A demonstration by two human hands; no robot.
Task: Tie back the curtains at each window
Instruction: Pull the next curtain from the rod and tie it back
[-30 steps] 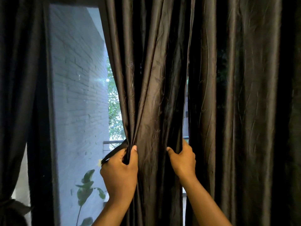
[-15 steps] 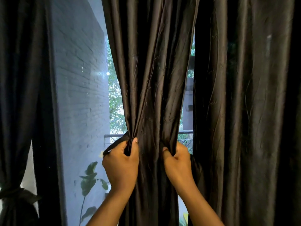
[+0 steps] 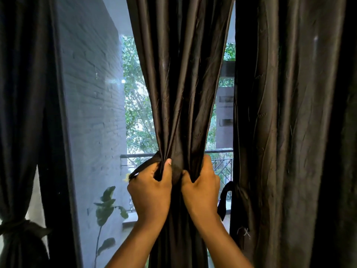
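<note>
A dark shiny curtain panel [image 3: 181, 84] hangs in the middle of the window and is bunched into a narrow waist. My left hand [image 3: 150, 192] grips its left side together with a dark tie strap [image 3: 144, 166] that loops out to the left. Beside it, my right hand [image 3: 202, 188] grips the folds on the right side, fingers tucked behind the cloth. A second dark curtain panel [image 3: 289, 132] hangs loose on the right, with another tie strap [image 3: 224, 200] dangling at its inner edge.
At the far left a dark curtain [image 3: 17, 113] is tied back with a knot [image 3: 19, 227]. Behind the glass stand a white brick wall [image 3: 92, 113], a balcony railing [image 3: 220, 151], trees and a leafy plant [image 3: 106, 207].
My hands have drawn closer together, squeezing the middle panel into a tighter bunch. More window shows on its right, and the second panel's dangling strap has come into view.
</note>
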